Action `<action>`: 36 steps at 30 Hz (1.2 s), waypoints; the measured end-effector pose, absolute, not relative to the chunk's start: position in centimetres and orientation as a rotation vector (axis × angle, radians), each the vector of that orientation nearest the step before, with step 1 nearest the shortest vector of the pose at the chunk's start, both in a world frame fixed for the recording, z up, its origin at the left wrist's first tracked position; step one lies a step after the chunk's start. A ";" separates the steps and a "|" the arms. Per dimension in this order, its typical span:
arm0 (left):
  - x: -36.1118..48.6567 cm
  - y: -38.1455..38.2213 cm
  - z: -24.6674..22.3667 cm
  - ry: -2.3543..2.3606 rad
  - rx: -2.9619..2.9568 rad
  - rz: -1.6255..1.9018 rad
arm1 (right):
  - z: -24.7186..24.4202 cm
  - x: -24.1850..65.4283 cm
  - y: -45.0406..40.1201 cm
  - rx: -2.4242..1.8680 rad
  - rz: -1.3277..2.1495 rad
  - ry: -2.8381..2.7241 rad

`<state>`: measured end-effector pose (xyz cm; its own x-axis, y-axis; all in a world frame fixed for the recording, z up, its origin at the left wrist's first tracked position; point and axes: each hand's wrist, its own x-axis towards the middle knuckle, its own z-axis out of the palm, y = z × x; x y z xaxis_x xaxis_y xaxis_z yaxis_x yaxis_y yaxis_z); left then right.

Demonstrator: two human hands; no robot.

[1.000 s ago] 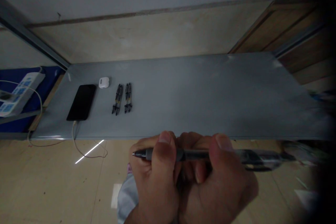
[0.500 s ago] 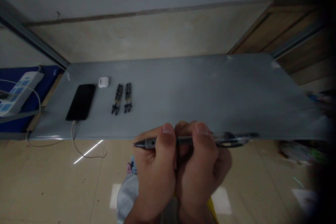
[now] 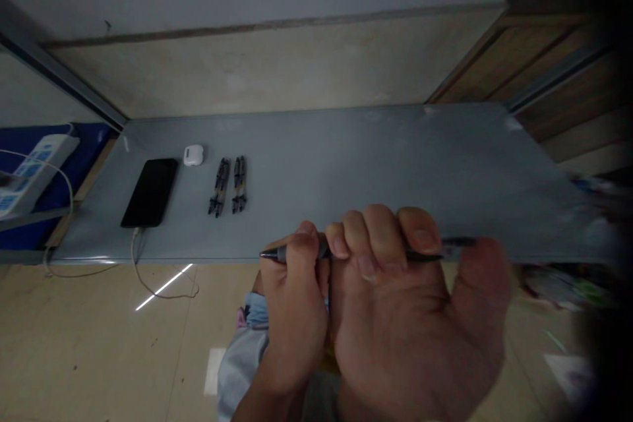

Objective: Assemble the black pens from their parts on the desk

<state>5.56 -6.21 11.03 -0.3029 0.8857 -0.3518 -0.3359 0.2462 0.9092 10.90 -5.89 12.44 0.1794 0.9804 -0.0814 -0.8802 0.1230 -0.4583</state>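
A dark pen (image 3: pixel 450 248) lies level across both hands in front of the shelf's near edge, its tip pointing left. My left hand (image 3: pixel 294 303) is closed on the tip end, thumb pressed on the barrel. My right hand (image 3: pixel 405 316) is turned palm up, its fingers curled over the pen's middle and its thumb at the far right end. The fingers hide much of the barrel. Beyond the hands, several similar pens lie in two groups, a left group (image 3: pixel 219 186) and a right group (image 3: pixel 239 184), on the grey shelf (image 3: pixel 346 165).
Left of the pens lie a black phone (image 3: pixel 150 193) with a charging cable (image 3: pixel 134 250) and a white earbud case (image 3: pixel 193 155). A white power strip (image 3: pixel 37 168) rests on a blue surface (image 3: pixel 99 138) at the far left. A wall (image 3: pixel 277 72) stands behind the shelf.
My right hand has rolled over from a thumb-on-top grip to palm up, its thumb moving out to the pen's right end. My left hand keeps its hold near the tip.
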 end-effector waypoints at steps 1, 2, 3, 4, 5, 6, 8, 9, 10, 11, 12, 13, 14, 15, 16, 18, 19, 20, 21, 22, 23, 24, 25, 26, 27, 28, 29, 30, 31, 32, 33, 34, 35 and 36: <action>5.5 -6.2 11.1 1.377 0.581 1.344 | 12.4 10.9 -5.8 -0.441 1.386 -0.274; 5.5 -6.2 11.1 1.389 0.588 1.345 | 12.4 11.0 -5.7 -0.427 1.392 -0.291; 5.5 -6.3 11.1 1.403 0.593 1.342 | 12.3 11.0 -5.6 -0.416 1.395 -0.310; 5.5 -6.3 11.1 1.424 0.595 1.340 | 12.3 11.1 -5.5 -0.409 1.394 -0.324; 5.5 -6.3 11.1 1.446 0.599 1.336 | 12.3 11.1 -5.4 -0.411 1.392 -0.327; 5.5 -6.3 11.0 1.460 0.609 1.333 | 12.2 11.2 -5.4 -0.412 1.386 -0.325; 5.6 -6.3 11.0 1.461 0.660 1.339 | 12.2 11.2 -5.5 -0.412 1.366 -0.318; 5.6 -6.3 10.9 1.456 0.690 1.346 | 12.1 11.2 -5.5 -0.411 1.354 -0.310; 5.6 -6.3 10.9 1.455 0.718 1.353 | 12.0 11.3 -5.5 -0.411 1.344 -0.303; 5.6 -6.4 10.9 1.459 0.738 1.359 | 11.9 11.3 -5.5 -0.414 1.335 -0.298; 5.6 -6.5 10.9 1.468 0.751 1.360 | 11.8 11.3 -5.5 -0.419 1.331 -0.295; 5.6 -6.5 10.9 1.477 0.754 1.356 | 11.8 11.3 -5.5 -0.425 1.332 -0.294; 5.5 -6.6 10.9 1.476 0.751 1.346 | 11.7 11.4 -5.5 -0.426 1.340 -0.299; 5.5 -6.6 10.9 1.470 0.747 1.336 | 11.7 11.4 -5.4 -0.419 1.352 -0.300; 5.5 -6.6 11.0 1.463 0.742 1.331 | 11.7 11.4 -5.4 -0.401 1.366 -0.292; 5.6 -6.6 11.2 1.443 0.730 1.320 | 11.9 11.4 -5.3 -0.338 1.393 -0.253; 5.6 -6.5 11.3 1.443 0.716 1.326 | 12.0 11.4 -5.4 -0.304 1.407 -0.227; 5.7 -6.4 11.4 1.451 0.693 1.337 | 12.1 11.3 -5.4 -0.277 1.422 -0.203; 5.8 -6.3 11.5 1.463 0.667 1.351 | 12.2 11.3 -5.5 -0.257 1.433 -0.185; 5.8 -6.3 11.6 1.468 0.650 1.363 | 12.2 11.2 -5.6 -0.246 1.442 -0.179; 5.9 -6.3 11.6 1.475 0.638 1.375 | 12.3 11.2 -5.7 -0.244 1.446 -0.180; 5.9 -6.3 11.6 1.474 0.644 1.380 | 12.3 11.2 -5.8 -0.250 1.442 -0.181; 5.9 -6.4 11.6 1.464 0.660 1.379 | 12.3 11.2 -5.8 -0.261 1.437 -0.186; 5.8 -6.4 11.5 1.455 0.674 1.373 | 12.3 11.2 -5.9 -0.279 1.433 -0.192; 5.7 -6.5 11.4 1.448 0.681 1.373 | 12.2 11.2 -5.9 -0.297 1.428 -0.202; 5.6 -6.6 11.4 1.445 0.679 1.376 | 12.2 11.2 -5.9 -0.313 1.426 -0.217; 5.5 -6.6 11.3 1.432 0.684 1.373 | 12.1 11.2 -5.9 -0.324 1.423 -0.232; 5.4 -6.6 11.2 1.413 0.691 1.365 | 12.0 11.3 -5.9 -0.330 1.425 -0.249; 5.4 -6.6 11.2 1.393 0.697 1.357 | 11.9 11.3 -5.8 -0.334 1.424 -0.260; 5.3 -6.6 11.2 1.371 0.704 1.346 | 11.8 11.3 -5.8 -0.338 1.426 -0.269; 5.3 -6.6 11.1 1.357 0.705 1.342 | 11.8 11.3 -5.8 -0.341 1.428 -0.274; 5.2 -6.6 11.2 1.358 0.695 1.345 | 11.7 11.3 -5.8 -0.345 1.429 -0.279; 5.3 -6.6 11.2 1.367 0.686 1.351 | 11.7 11.2 -5.8 -0.348 1.428 -0.284; 5.3 -6.6 11.3 1.387 0.678 1.361 | 11.8 11.2 -5.8 -0.351 1.425 -0.285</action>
<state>5.31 -6.62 11.31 -0.3088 0.9102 -0.2758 -0.2586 0.1987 0.9453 11.21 -5.77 11.77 0.1263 0.9918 -0.0167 -0.9091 0.1090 -0.4021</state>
